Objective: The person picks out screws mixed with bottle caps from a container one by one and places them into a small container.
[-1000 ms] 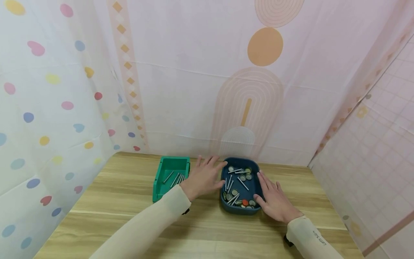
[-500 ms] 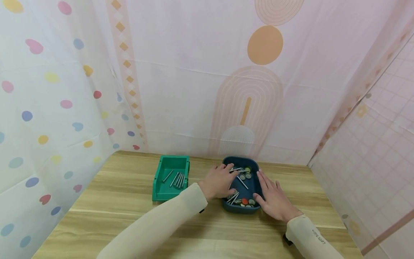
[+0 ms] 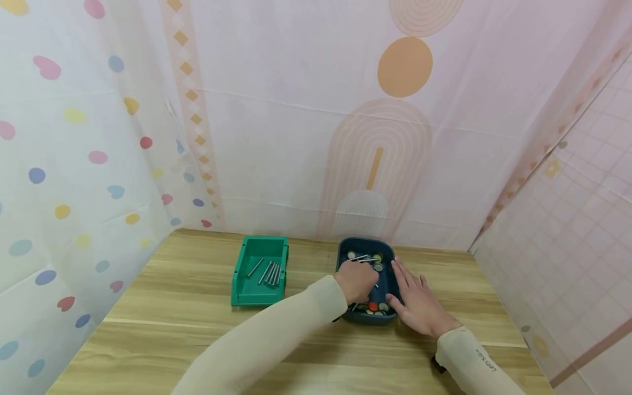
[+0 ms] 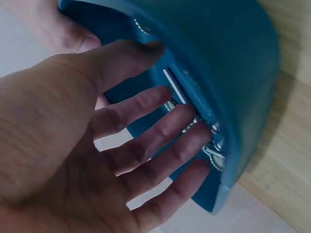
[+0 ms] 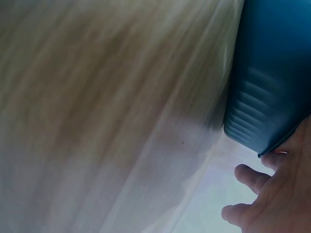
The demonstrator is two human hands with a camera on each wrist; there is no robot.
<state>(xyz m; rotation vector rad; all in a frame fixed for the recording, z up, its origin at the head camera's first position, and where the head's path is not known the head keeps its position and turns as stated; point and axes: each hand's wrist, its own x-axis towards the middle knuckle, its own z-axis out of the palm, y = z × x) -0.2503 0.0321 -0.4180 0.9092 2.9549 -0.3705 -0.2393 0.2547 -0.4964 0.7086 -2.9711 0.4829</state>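
Note:
A dark blue bin (image 3: 367,320) holds loose bottle caps (image 3: 383,306), one of them orange (image 3: 372,306), and slim silver nails (image 3: 367,259). My left hand (image 3: 356,281) reaches down into its left side, hiding part of the contents. In the left wrist view that hand (image 4: 63,141) has its fingers loosely bent and spread, with nothing between thumb and fingers; the fingertips are close over a nail (image 4: 176,86) and some caps. My right hand (image 3: 419,307) rests against the bin's right side, fingers straight along the rim and thumb at its edge.
A green open-front tray (image 3: 255,301) stands left of the blue bin with several nails (image 3: 272,274) inside. Both containers sit near the back of the wood-grain table (image 3: 197,291). Patterned curtains (image 3: 276,137) rise behind and at the sides.
My left hand has moved right from between the containers and down into the blue bin, now covering its left part. The right hand has stayed at the bin's side.

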